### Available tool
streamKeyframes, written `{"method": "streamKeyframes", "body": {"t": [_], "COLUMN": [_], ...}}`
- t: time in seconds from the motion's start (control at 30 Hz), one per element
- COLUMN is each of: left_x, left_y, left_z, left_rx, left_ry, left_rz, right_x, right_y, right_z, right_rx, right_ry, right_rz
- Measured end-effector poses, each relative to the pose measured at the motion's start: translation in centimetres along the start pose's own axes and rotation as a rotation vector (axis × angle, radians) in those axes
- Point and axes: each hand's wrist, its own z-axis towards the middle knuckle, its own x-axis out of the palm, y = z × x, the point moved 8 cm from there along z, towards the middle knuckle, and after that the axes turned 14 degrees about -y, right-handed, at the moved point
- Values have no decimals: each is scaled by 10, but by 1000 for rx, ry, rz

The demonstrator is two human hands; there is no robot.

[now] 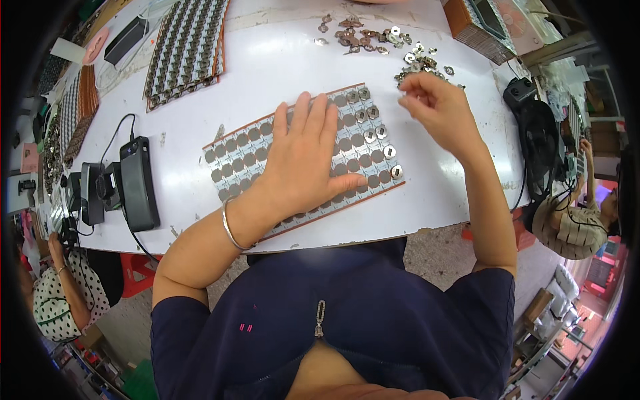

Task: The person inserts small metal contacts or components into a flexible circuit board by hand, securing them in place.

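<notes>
My left hand (300,150) lies flat, fingers spread, across a panel of round grey discs in rows (231,145) with pale blue and orange edging. It covers the panel's middle. Along the panel's right side, several shiny metal pieces with dark centres (390,153) sit on the discs. My right hand (443,115) is raised to the right of the panel, thumb and forefinger drawn together; whatever is between them is too small to make out. Just beyond it is a heap of loose shiny metal pieces (420,60). Duller pieces (363,39) are scattered to its left.
A stack of similar panels (187,50) lies at the far left. A black power bank (139,183) with cables stands on the left of the white table (267,50). A box (477,30) is at the far right, near a black bag (540,143). Other people sit at both sides.
</notes>
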Motion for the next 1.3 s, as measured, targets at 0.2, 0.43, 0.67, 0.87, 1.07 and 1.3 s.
{"method": "streamKeyframes", "body": {"t": [0.2,0.43,0.67,0.87,1.07,1.3], "left_x": [0,2,0,2,4,4], "left_y": [-4,-2,0,0,0,-1], "left_z": [3,2,4,-1,2,1], "left_rx": [0,-15,-14,-27,-42,-40], "left_ry": [1,1,-10,-4,12,-8], "left_rz": [0,3,-19,-7,-32,-21], "right_x": [-6,-17,-6,14,27,27], "right_y": [-12,-27,-11,1,9,27], "right_z": [-41,-45,-45,-60,-67,-66], "right_rx": [-48,78,16,312,316,48], "right_ry": [35,12,63,257,349,223], "right_rz": [-33,-29,-123,188,155,-19]}}
